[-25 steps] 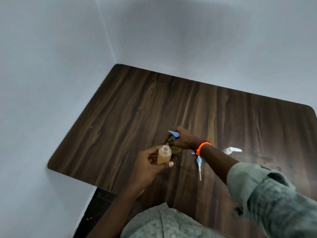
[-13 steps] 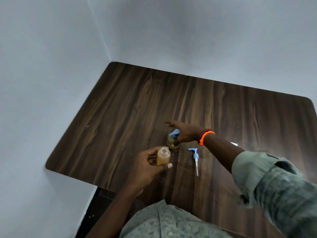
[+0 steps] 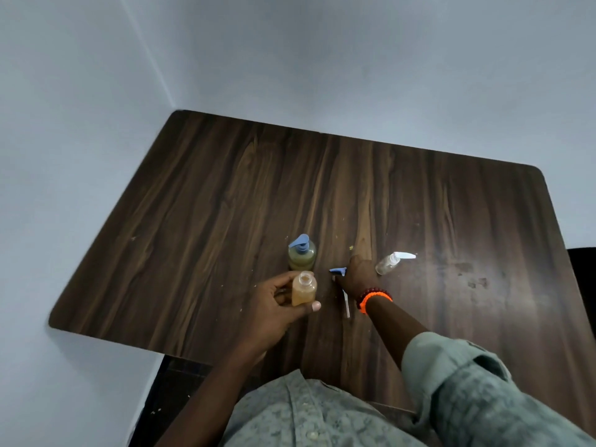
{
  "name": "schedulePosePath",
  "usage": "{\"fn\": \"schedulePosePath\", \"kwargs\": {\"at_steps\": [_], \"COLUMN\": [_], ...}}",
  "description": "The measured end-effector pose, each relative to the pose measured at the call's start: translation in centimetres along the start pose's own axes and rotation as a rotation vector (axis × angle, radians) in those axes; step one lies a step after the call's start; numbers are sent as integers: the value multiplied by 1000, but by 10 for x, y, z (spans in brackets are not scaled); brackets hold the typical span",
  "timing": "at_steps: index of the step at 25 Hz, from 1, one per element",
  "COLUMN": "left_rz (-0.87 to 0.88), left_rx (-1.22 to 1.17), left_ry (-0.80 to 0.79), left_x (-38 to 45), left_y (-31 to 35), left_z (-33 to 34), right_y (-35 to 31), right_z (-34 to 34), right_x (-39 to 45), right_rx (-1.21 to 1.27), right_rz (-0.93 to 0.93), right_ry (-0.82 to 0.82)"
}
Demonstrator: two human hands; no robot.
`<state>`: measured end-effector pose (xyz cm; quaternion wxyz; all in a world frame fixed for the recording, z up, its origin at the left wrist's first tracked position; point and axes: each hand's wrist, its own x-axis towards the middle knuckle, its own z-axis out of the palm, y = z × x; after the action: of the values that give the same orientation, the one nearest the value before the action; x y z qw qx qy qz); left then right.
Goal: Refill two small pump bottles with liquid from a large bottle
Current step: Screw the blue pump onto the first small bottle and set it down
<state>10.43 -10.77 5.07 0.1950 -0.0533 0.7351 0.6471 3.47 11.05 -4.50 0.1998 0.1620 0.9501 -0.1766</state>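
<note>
My left hand [image 3: 274, 306] grips a small open-necked bottle [image 3: 303, 289] of amber liquid, upright near the table's front. Just behind it stands a wider bottle [image 3: 301, 258] of yellow-green liquid with a blue pump head on top. My right hand [image 3: 358, 274], with an orange band at the wrist, is down on a loose blue pump [image 3: 338, 271] that lies on the table. The pump's head sticks out to the left of the fingers and its thin tube [image 3: 347, 307] runs toward me. A small clear bottle with a white pump [image 3: 390, 263] lies on its side to the right.
The dark wood table [image 3: 225, 204] fills a corner between two pale walls. Its left and front edges are close to my left hand. Small crumbs and smudges dot the surface on the right.
My right hand has let go of the bottle with the blue pump head and moved right and nearer, onto the loose blue pump. My left hand still holds the amber bottle.
</note>
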Motion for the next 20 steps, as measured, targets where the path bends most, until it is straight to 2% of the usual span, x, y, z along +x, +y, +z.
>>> {"fn": "schedulePosePath", "kwargs": {"at_steps": [4,8,10,12,15,20], "left_rz": [-1,16,12,10,51,73], "left_rx": [4,23,25,22,42,60], "left_ry": [-17,-44,-47,-51,-83,-124], "left_x": [-1,2,2,3,4,3], "left_y": [-3,0,0,2,8,14], "left_z": [8,19,25,29,38,46], "right_y": [0,-1,1,-1,-9,-8], "right_z": [-7,-58,-92,-121,-144,-144], "right_x": [-9,-49,-84,-120,-156,-164], "right_rx": [126,639,883,1017,1039,958], "right_rz": [6,-74,-191,-343,-447,-514], "right_ry": [30,258,383,493,573,600]}}
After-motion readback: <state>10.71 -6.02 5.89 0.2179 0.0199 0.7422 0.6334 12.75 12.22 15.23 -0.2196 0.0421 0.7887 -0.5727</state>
